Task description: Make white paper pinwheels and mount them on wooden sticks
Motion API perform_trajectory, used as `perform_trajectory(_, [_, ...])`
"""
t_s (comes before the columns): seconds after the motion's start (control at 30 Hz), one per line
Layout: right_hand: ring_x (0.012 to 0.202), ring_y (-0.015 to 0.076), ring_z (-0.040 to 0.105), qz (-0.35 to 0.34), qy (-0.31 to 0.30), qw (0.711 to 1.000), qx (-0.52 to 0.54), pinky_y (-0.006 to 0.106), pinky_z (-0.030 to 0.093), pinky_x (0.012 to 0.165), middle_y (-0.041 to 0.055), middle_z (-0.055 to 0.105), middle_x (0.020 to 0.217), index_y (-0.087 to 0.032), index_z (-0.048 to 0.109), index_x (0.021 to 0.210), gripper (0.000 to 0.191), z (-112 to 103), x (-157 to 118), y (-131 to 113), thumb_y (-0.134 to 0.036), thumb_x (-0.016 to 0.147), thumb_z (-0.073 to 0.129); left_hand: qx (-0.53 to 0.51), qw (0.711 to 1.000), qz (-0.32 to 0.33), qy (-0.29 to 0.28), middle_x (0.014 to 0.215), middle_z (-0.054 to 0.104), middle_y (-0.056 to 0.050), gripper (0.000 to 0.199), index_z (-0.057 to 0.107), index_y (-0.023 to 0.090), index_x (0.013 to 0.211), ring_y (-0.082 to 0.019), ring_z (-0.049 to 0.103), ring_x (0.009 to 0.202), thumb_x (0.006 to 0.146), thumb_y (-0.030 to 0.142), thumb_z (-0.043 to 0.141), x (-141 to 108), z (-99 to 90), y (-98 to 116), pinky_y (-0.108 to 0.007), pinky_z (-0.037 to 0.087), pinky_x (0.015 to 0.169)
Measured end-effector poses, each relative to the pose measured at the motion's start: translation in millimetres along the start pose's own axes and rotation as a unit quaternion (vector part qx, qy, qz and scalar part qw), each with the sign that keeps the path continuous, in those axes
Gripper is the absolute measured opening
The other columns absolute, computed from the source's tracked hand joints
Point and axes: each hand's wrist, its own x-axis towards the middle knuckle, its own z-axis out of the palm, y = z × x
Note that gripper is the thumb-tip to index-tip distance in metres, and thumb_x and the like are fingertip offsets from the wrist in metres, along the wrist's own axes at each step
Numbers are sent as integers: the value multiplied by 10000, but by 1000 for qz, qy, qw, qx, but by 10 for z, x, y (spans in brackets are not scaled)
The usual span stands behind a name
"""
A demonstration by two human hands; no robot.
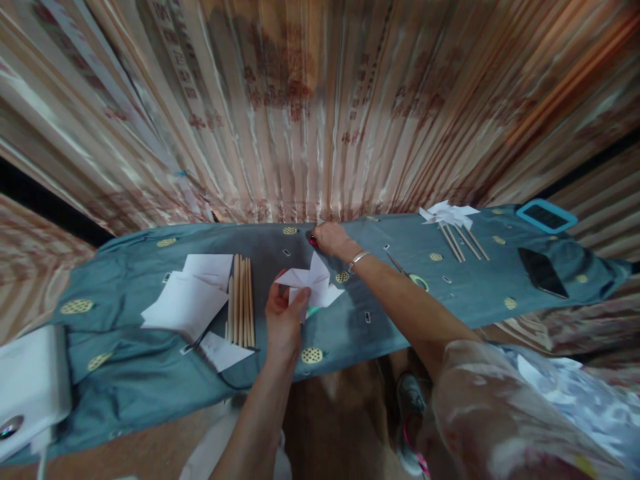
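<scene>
My left hand point(286, 312) pinches a white paper pinwheel point(314, 283) between thumb and fingers, just over the cloth. Its folded blades fan out around a creased middle, and a bit of green shows beneath it. Toward the far edge of the table, my right hand point(331, 239) reaches down with curled fingers at a small red and dark object point(313, 240). The fingers cover part of that object, so its kind is unclear. Scissors point(416, 280) with light green handles lie to the right of my right forearm.
A green-grey cloth point(360, 333) covers the table. White paper sheets point(187, 303) and a row of wooden sticks point(241, 300) lie left. Pinwheels on sticks point(449, 215), a blue-framed item point(547, 217) and a black phone point(543, 272) are right. A white device point(35, 380) stands at near left.
</scene>
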Motion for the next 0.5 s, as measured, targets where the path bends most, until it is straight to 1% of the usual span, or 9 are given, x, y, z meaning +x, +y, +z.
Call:
perform_trajectory(0.1, [1077, 288, 664, -1, 25, 1000, -7, 338, 489, 873, 227, 717, 1083, -96, 711, 1085, 357, 7, 16, 6, -157, 940, 390, 9, 1000, 0, -3, 912, 740, -22, 646, 597, 190, 1171, -160, 694, 809, 577, 227, 848, -9, 7, 8, -266, 500, 780])
perform_trajectory(0.2, [1049, 279, 675, -5, 27, 1000, -8, 320, 494, 856, 217, 730, 1048, -92, 714, 1077, 332, 20, 50, 31, -170, 931, 427, 10, 1000, -4, -5, 906, 740, -19, 649, 595, 191, 1174, -158, 693, 804, 577, 224, 846, -13, 16, 13, -264, 499, 780])
perform_trajectory(0.33, [1050, 270, 674, -6, 30, 1000, -5, 312, 489, 865, 218, 726, 1065, -84, 704, 1097, 323, 36, 76, 41, -170, 924, 445, 2, 1000, -2, -6, 892, 741, -17, 646, 602, 186, 1158, -147, 688, 775, 564, 226, 854, -8, 17, -5, -262, 504, 772])
perform_trajectory(0.5, [1037, 285, 676, -11, 32, 999, 17, 332, 492, 851, 217, 723, 1079, -106, 718, 1038, 298, 54, 65, 19, -180, 918, 455, 0, 1000, -1, -11, 885, 741, -12, 650, 604, 190, 1164, -141, 687, 771, 565, 221, 854, -6, 20, -11, -258, 502, 779])
